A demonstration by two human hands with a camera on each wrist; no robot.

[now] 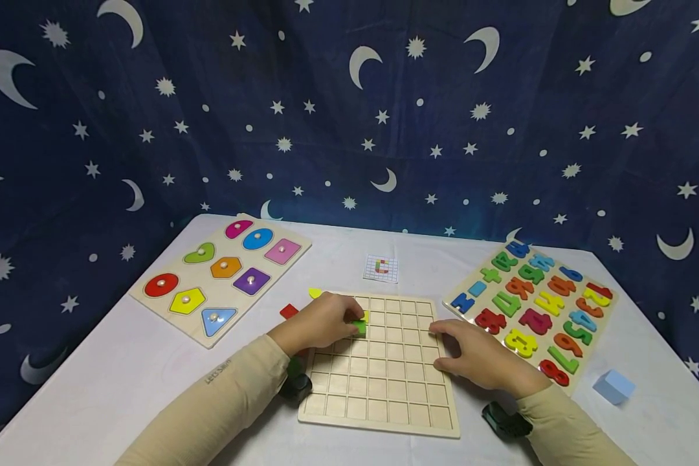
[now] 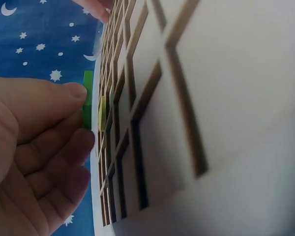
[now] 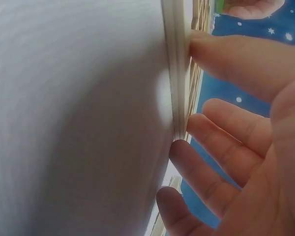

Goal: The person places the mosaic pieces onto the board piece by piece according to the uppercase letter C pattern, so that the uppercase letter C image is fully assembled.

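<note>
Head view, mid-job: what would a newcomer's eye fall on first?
Most likely the dark blue moon-and-star cloth hanging behind the white table. Next, the two colourful boards: the knobbed shapes board on the table's left and the letters-and-numbers board on its right. Between them, the left hand holds a green piece over the wooden grid board, with the right hand at its right edge.

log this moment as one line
left hand: pinches green piece | right hand: touches grid board | yellow piece: on board
</note>
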